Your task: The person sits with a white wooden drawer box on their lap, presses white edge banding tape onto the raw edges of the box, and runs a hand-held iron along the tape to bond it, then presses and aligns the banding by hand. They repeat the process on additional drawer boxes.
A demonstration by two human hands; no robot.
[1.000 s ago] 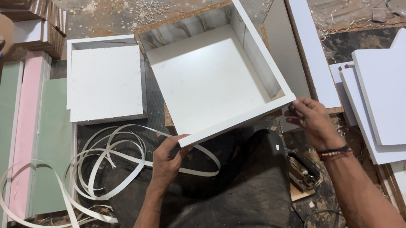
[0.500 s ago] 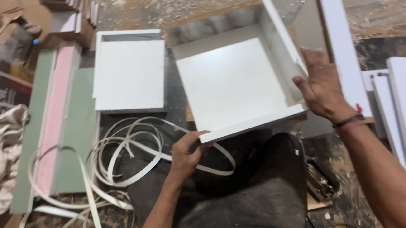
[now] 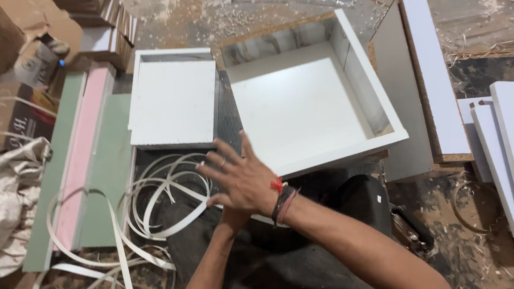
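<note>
- Right hand [image 3: 239, 176], fingers spread, holding nothing, has left the far edge of the large white box [image 3: 308, 100] and now crosses over the left hand [image 3: 232, 216].
- Left hand mostly hidden; grip can't be told, prob. under the box's near edge.
- So we no longer grip the box w/ both hands.
- Large box: empty. Smaller white box [image 3: 172, 99] beside it: empty.

Smooth matt white laminate lines the open box [image 3: 299, 108]; sawdust roughens the floor [image 3: 218, 9].

Left hand [image 3: 234, 216] hidden beneath right hand [image 3: 239, 176]
</note>
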